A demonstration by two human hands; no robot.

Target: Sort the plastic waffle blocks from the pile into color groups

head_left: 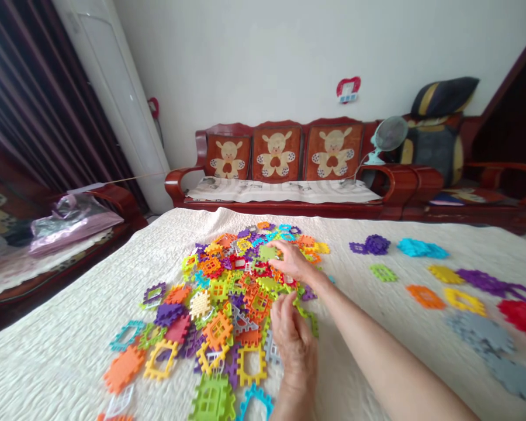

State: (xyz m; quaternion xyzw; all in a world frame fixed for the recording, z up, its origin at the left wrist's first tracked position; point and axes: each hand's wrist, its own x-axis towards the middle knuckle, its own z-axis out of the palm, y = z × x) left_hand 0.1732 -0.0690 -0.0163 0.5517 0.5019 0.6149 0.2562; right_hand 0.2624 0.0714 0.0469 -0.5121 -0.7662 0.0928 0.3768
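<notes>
A heap of plastic interlocking building pieces (218,330) in many colours covers the middle of the white quilted cover; some are solid squares, others window-like frames. My right hand (294,262) reaches over the far part of the heap, its thumb and fingers closed on a light green square building piece (267,252). Nearer to me, my left hand (294,336) rests at the heap's right edge with its fingers curled. What lies under those fingers is hidden. Close by it are a yellow frame piece (240,363) and a grey piece (272,349).
On the right, pieces lie grouped by colour: purple (377,244), light blue (423,248), orange (426,297), grey (482,332) and red (523,316). A wooden sofa (280,208) with bear cushions stands behind, with a fan (390,134) on it. A clear bag (72,219) sits at left.
</notes>
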